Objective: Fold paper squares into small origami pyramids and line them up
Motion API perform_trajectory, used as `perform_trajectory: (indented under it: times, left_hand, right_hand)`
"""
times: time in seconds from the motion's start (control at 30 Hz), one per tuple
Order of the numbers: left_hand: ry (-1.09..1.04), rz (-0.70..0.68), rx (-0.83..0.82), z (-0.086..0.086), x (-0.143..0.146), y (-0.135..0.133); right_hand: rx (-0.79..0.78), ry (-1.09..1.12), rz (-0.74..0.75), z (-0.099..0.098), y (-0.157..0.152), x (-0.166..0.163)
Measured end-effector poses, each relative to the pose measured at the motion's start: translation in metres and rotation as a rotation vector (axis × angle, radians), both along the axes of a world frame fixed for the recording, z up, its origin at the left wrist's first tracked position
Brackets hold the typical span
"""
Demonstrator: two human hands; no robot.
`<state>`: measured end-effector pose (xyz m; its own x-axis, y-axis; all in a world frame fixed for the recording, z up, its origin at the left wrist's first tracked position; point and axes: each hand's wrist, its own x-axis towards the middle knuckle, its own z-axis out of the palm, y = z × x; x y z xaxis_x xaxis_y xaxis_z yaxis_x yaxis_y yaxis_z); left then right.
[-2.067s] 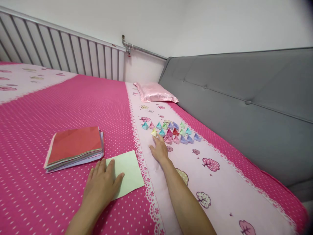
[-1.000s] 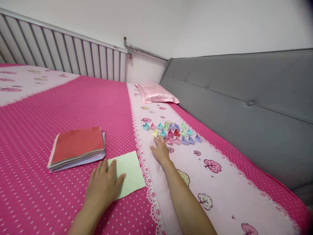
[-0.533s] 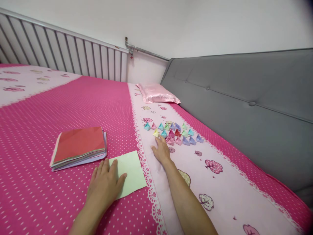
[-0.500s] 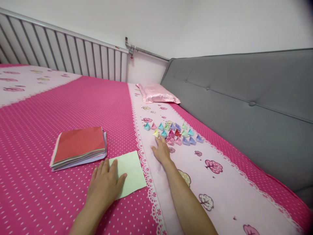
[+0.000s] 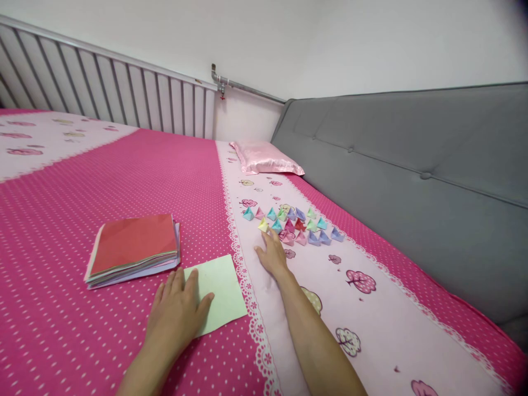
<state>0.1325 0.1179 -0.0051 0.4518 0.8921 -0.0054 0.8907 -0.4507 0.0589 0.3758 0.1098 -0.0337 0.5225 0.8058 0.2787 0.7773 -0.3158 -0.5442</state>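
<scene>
Bed [image 5: 124, 165]: pink dotted cover carried everything;
Left hand [image 5: 177, 314]: flat, fingers spread, pinning green sheet [image 5: 223, 291] beneath; paper stack [image 5: 134, 247] just beyond;
Right hand [image 5: 271, 256]: flat, fingers apart, gripping nothing; folded shapes [image 5: 295, 224] at fingertips.

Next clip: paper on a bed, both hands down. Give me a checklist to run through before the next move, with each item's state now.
1. Left hand flat on the green sheet: ok.
2. Sheet flat, apart from the stack: ok.
3. Right hand open, holding nothing: ok.
4. Right hand clear of the folded pieces: cannot tell; it reaches the nearest ones.
5. Edges of the stack aligned: not ok, lower sheets stick out.
</scene>
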Motion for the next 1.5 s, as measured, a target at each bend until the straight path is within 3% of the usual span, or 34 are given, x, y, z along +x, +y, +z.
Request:
perform_trajectory:
  times: [0.93, 1.5]
  left_hand:
    - [0.029, -0.013, -0.037, 0.0011, -0.0006, -0.0011]
    - [0.011, -0.031, 0.001, -0.0005, -0.0013, 0.0001]
  right_hand:
    - [-0.04, -0.008, -0.027, 0.0003, -0.0005, -0.0023]
    - [0.111, 0.021, -0.047, -0.0031, 0.0038, -0.0013]
